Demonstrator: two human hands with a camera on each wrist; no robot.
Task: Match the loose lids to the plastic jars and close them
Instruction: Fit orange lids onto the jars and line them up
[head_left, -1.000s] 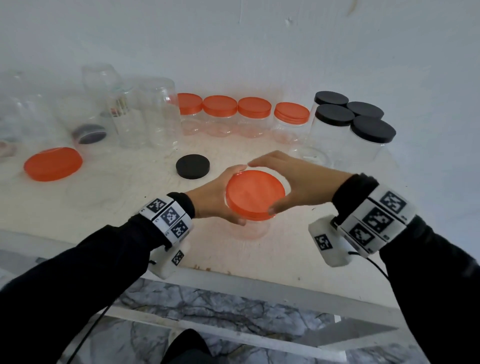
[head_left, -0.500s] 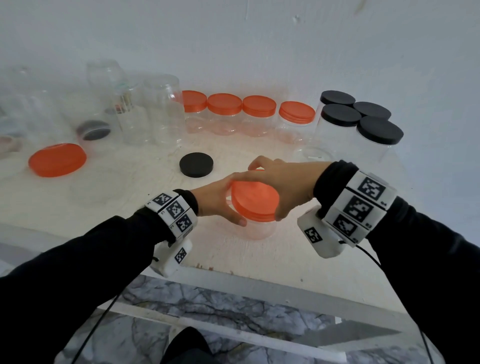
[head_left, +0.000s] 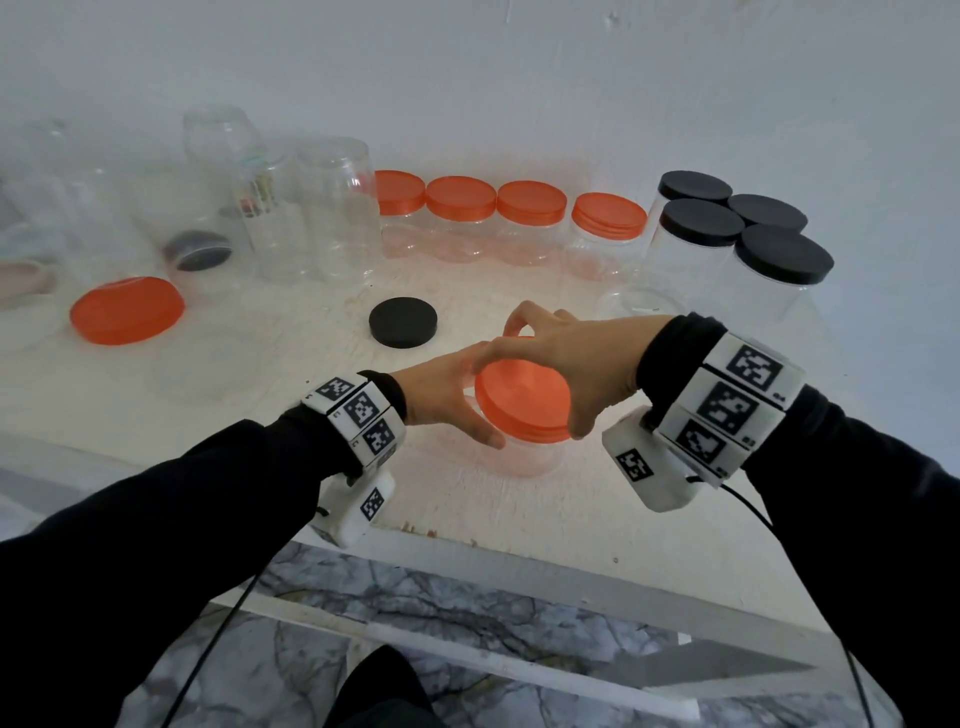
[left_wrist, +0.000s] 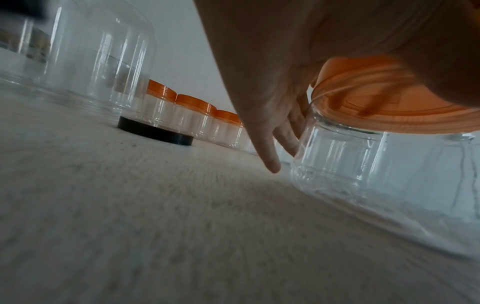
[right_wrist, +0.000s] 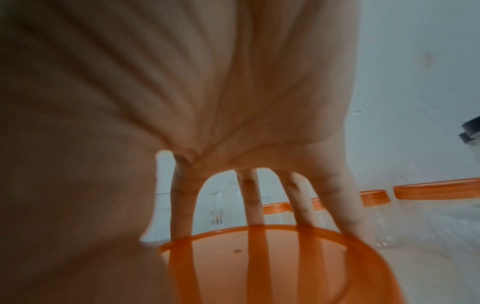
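A small clear plastic jar (head_left: 524, 460) stands on the white table near the front middle, with an orange lid (head_left: 522, 397) on its mouth. My left hand (head_left: 457, 405) holds the jar's body from the left, thumb on the near side and fingers on the far side. My right hand (head_left: 550, 364) arches over the lid from the right and grips its rim, thumb in front and fingers behind. The left wrist view shows the jar (left_wrist: 363, 164), its lid (left_wrist: 389, 117) and my fingers (left_wrist: 288, 142) against the wall. In the right wrist view my fingertips (right_wrist: 255, 214) sit on the lid (right_wrist: 285, 267).
A loose black lid (head_left: 402, 322) lies just behind my hands and a loose orange lid (head_left: 127, 310) at far left. Several open clear jars (head_left: 337, 208) stand back left, one over a black lid (head_left: 197, 251). Orange-lidded jars (head_left: 460, 200) line the back; black-lidded jars (head_left: 779, 257) stand back right.
The lidded jar has gone from tilted toward me to upright on the table. My right hand has turned round the lid, its wrist swinging up and its fingers moving to the far rim.
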